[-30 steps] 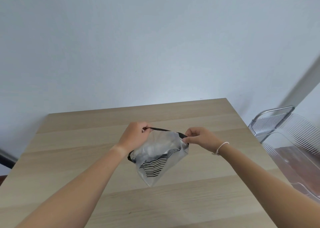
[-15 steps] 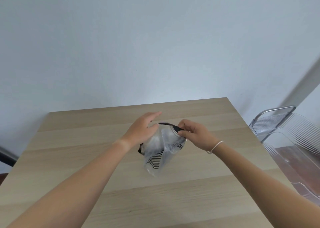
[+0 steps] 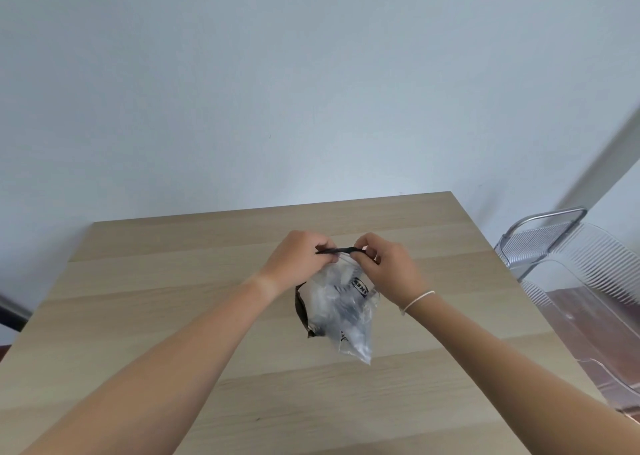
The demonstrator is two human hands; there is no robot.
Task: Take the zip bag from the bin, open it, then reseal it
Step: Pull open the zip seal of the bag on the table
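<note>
Both hands meet above the middle of the light wooden table [image 3: 173, 316], each pinching the black zip strip [image 3: 341, 249] of a clear zip bag [image 3: 341, 311]. The left hand [image 3: 299, 259] grips the strip's 9 o'clock end with fingers curled tight, and the right hand [image 3: 388, 264], a white band [image 3: 415, 299] on its wrist, pinches the 3 o'clock end. Whether the strip is sealed between them is hard to tell. The bag hangs from the strip toward 6 o'clock, crumpled; its contents are blurred, showing only dark stripes and a dark printed logo. A dark edge shows at the bag's 9 o'clock side. At 3 o'clock, beyond the table edge, a clear plastic bin [image 3: 588, 281] is cut off by the frame.
</note>
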